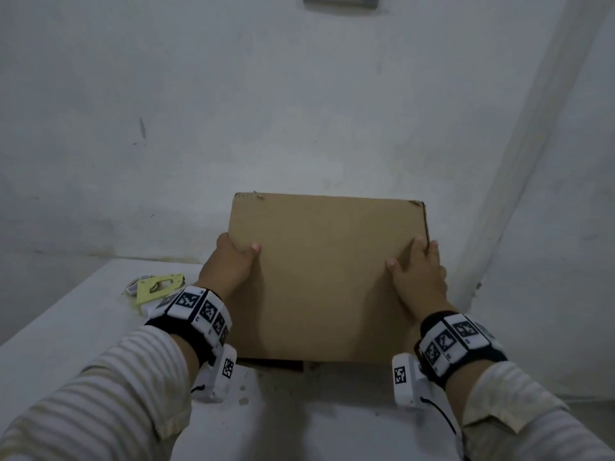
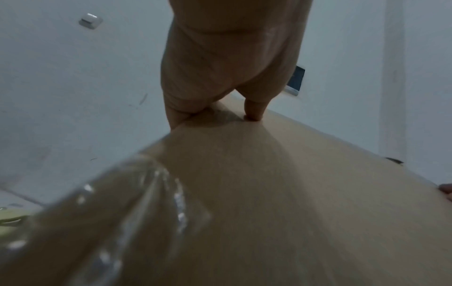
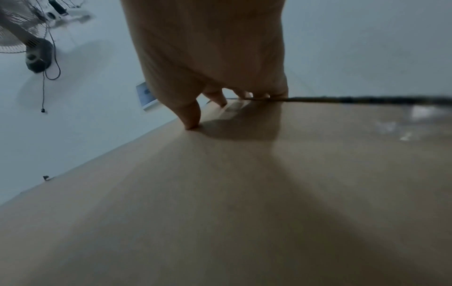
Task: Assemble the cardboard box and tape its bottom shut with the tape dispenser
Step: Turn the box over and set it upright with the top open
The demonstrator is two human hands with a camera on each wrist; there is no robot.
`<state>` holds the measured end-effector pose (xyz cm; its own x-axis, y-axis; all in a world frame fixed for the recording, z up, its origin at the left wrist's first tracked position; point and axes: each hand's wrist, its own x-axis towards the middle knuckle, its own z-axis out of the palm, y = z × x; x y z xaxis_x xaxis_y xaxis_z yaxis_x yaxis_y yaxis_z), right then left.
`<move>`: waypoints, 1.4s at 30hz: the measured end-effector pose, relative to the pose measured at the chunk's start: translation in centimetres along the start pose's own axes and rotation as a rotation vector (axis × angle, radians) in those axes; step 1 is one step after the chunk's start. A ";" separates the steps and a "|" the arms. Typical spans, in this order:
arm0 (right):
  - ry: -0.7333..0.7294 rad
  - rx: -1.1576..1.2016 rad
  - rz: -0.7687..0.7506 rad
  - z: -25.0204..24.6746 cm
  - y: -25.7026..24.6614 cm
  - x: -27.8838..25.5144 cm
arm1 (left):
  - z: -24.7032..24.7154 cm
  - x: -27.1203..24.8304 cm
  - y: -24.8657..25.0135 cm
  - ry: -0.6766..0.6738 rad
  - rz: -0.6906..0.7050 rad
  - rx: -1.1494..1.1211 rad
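A bare, plain room, likely a spare room in a home or a small workroom. Behind the white desk (image 1: 83,334) rises a scuffed, whitewashed wall (image 1: 266,111) that meets a second wall in a corner to the desk's right. A wall switch (image 2: 90,20) is on the wall. In the right wrist view, a standing fan (image 3: 26,38) with a loose cord (image 3: 50,73).

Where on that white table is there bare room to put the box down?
Bare table lies near the front edge, between the sleeves, and far left beyond the yellow tape dispenser. Crowded: around the dispenser by the left hand. The right hand also holds the cardboard box.
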<state>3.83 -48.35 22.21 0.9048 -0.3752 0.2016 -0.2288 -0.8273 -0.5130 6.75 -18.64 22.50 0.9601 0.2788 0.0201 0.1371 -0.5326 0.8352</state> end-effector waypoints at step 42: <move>-0.135 -0.239 -0.504 6.9 -6.8 -4.3 | -1.8 -2.5 -3.2 -0.302 0.056 -0.040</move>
<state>3.94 -38.27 19.08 0.9573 0.1343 0.2560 0.1825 -0.9676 -0.1748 3.50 -16.20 20.78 0.9957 -0.0037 -0.0922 0.0776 -0.5070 0.8584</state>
